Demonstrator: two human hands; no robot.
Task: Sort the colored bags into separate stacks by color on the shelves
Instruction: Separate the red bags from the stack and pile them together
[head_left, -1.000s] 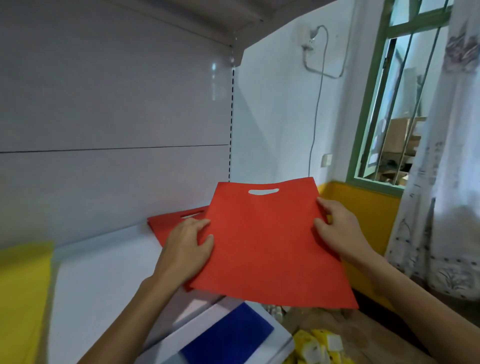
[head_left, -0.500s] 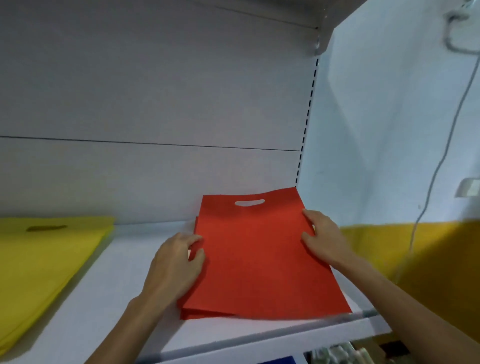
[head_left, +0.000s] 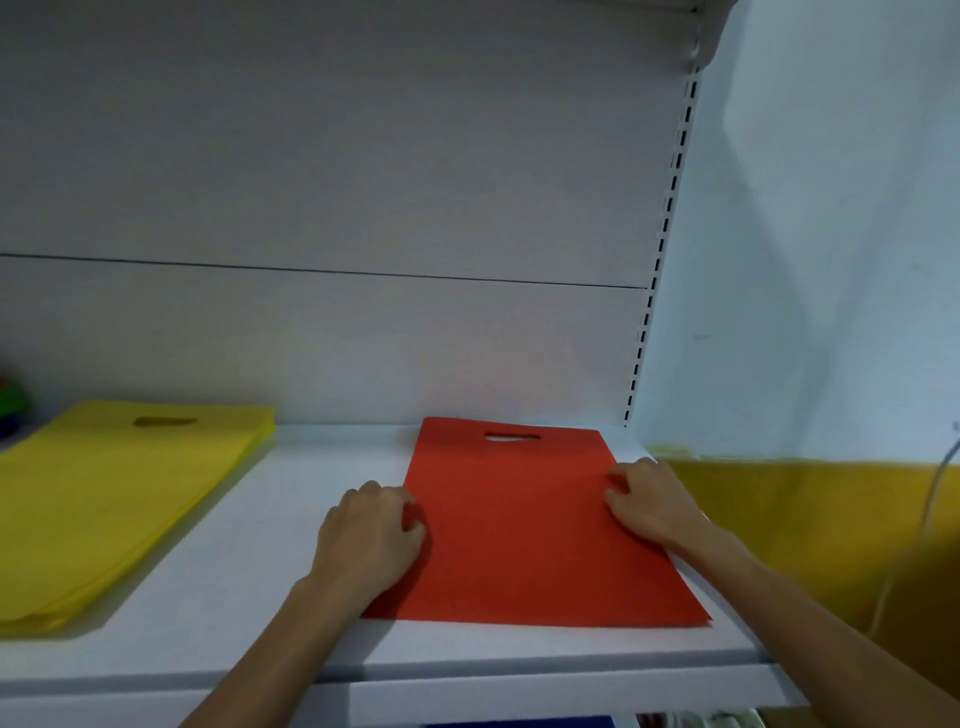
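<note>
A red bag (head_left: 524, 525) with a cut-out handle lies flat on the right part of the white shelf (head_left: 291, 597), on top of other red bags. My left hand (head_left: 370, 538) grips its left edge with curled fingers. At the opposite edge, my right hand (head_left: 649, 501) holds the bag the same way, fingertips on top. A stack of yellow bags (head_left: 114, 499) lies on the shelf's left part, apart from the red ones.
Something green and blue (head_left: 10, 408) shows at the far left edge. The shelf's slotted upright (head_left: 657, 270) stands behind the red stack, with a white and yellow wall (head_left: 810, 519) to the right. A blue item (head_left: 519, 722) peeks out under the shelf.
The red bag, held tilted in the air a second ago, now lies flat on the red stack. Both hands stayed on its side edges. My view turned left, toward the shelf.
</note>
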